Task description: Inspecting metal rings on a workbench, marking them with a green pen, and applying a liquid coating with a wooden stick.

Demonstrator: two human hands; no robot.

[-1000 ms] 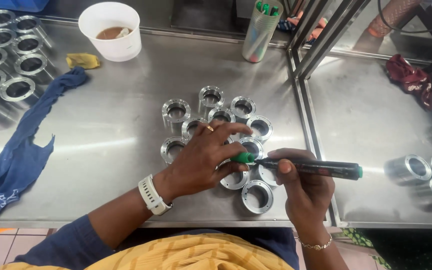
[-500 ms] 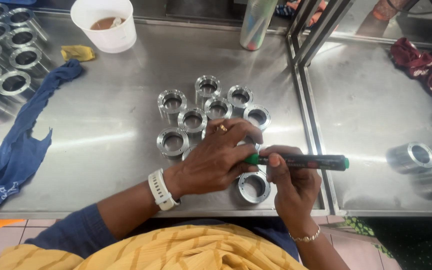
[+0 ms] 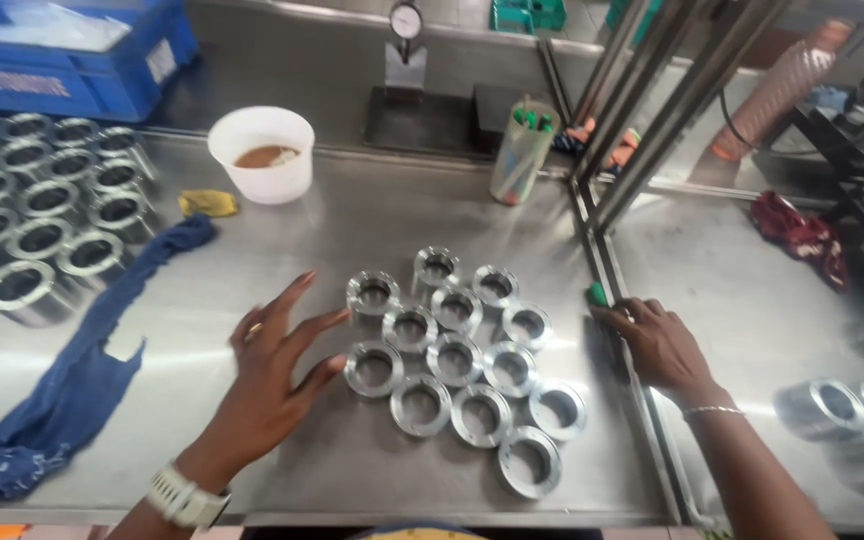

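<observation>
Lying in one tight cluster on the steel tabletop (image 3: 252,300): thirteen short metal rings (image 3: 457,365), bores up, rims touching or nearly so, spread from upper left to lower right.

Left hand (image 3: 277,375): open grip, fingers spread, palm down, holding nothing. It sits just left of the cluster; fingertips reach toward the two leftmost rings, one at the upper left (image 3: 373,296) and one below it (image 3: 373,368). Whether the fingers touch a rim cannot be told; they look just short of it. A white watch (image 3: 180,496) shows at the wrist.

Right hand (image 3: 660,340): closed over a green-tipped marker (image 3: 599,294), only the tip showing past the fingers. The hand rests on the seam between two tabletops, right of the cluster and apart from it.

Relation: rings lie between the hands, to the right of the left hand and to the left of the right hand. The left hand is nearer. Each ring's axis stands upright.

Also present:
- blue cloth (image 3: 72,390), far left
- white cup (image 3: 262,153) with brown liquid, behind
- yellow scrap (image 3: 207,203) beside the cup
- further rows of rings (image 3: 22,220) at the left edge
- more rings (image 3: 852,420) on the right tabletop
- red rag (image 3: 802,235), right rear
</observation>
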